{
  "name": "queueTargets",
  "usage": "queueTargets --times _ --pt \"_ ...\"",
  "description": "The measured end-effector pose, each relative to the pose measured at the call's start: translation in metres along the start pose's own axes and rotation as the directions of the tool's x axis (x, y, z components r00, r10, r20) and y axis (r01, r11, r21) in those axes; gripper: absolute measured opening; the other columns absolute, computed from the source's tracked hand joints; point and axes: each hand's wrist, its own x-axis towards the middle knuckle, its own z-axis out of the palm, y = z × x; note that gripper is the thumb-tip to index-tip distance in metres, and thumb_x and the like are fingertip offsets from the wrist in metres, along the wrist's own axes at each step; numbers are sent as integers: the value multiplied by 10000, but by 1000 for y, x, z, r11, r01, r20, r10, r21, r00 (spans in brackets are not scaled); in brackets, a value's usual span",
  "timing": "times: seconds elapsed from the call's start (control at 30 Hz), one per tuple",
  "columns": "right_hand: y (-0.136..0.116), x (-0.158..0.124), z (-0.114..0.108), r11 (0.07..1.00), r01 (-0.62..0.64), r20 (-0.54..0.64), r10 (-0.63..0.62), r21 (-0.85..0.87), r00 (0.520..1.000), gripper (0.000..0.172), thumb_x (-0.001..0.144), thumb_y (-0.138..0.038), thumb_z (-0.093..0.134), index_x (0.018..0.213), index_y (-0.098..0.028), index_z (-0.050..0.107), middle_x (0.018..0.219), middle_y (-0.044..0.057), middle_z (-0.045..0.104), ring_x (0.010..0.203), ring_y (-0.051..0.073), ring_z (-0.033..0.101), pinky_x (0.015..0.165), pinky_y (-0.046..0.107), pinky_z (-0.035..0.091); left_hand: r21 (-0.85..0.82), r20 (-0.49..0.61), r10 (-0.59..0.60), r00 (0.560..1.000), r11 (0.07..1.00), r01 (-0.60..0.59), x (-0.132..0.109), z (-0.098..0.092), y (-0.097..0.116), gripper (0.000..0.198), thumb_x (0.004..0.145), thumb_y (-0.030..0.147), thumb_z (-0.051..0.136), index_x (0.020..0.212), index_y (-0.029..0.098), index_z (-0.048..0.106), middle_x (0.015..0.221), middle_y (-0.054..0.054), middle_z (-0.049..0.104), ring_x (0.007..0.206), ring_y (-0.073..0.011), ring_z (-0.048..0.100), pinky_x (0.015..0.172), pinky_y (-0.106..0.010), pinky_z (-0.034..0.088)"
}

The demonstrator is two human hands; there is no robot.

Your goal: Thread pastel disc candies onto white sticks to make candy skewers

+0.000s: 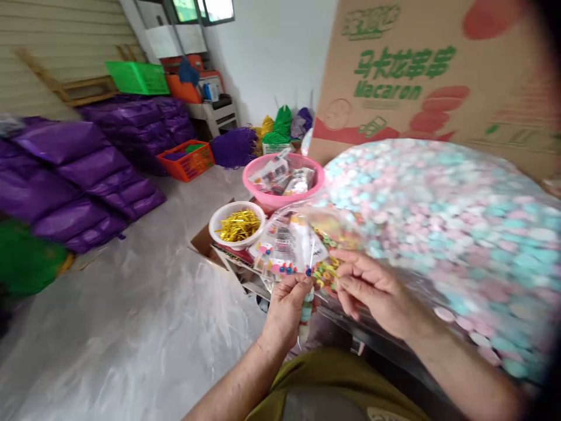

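Left hand (287,304), one: yours, thumb and fingers clamped on a thin stick (311,257). Right hand (372,286), one: yours, apart from the left, thumb and fingers bent close to each other beside the small rings; whether they pinch anything, you cannot tell from here.

Stick, one: in front of the desk's (236,256) near edge, above your lap. Long axis close to upright in view — the upper end points away from you toward the far edge, leaning slightly right; the lower end points back at your body.

Progress, as judged: a blue piece (309,272) sits just above your left fingers and pale green pieces (307,311) below them, so part of the stick looks filled. The upper length shows bare — that part appears left to do.

Small rings (326,272), green, yellow and orange: in clear plastic at the near edge. Printed packets (280,245): left of the rings. White bowl (213,229) of gold strips (239,225): left corner. Pink basin (248,181) with further packets: behind the bowl, toward the far edge. Pastel discs (421,199), a large heap: along the right side. Cardboard box (390,70), marked "Macaron": behind the heap. Purple bundles (74,175): on the floor, left.
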Motion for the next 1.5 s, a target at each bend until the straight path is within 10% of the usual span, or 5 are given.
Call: queueTargets --times 0.43,0.83,0.97,1.2,1.5 --pt "53 -75 -14 914 139 -413 -303 -381 859 475 833 -112 414 1284 -221 311 656 -39 506 562 99 473 582 228 413 452 412 107 905 839 -304 -14 71 -31 229 762 357 601 676 155 668 765 -28 615 728 -133 511 706 -240 412" --pt "19 -109 -46 951 293 6 -295 97 956 143 874 -227 503 811 -202 629 737 -5 629 647 102 627 627 218 498 382 579 -621 529 779 496 -11 73 -31 368 423 323 837 636 89 649 556 -66 635 442 -148 572 439 -249 454" --pt "28 -102 -35 992 46 -240 -16 117 971 268 878 -358 483 647 -223 508 598 -12 567 513 122 579 495 254 483 219 490 -546 679 832 510 -15 81 -35 311 540 334 799 684 116 629 593 -35 620 453 -111 565 462 -227 454" --pt "46 -90 -29 776 55 -336 -334 -628 881 246 874 -196 365 652 -236 461 595 38 476 537 155 426 501 305 381 103 268 -167 949 984 145 -16 93 -39 210 567 254 785 677 165 630 608 34 592 508 -61 503 551 -188 440" --pt "-2 -78 -39 764 69 -414 -420 -641 808 172 832 -170 355 666 -214 355 592 -17 420 528 107 402 508 246 346 611 564 461 686 326 -721 -3 76 17 182 605 345 752 738 230 709 888 -53 685 951 -250 577 951 -369 395"
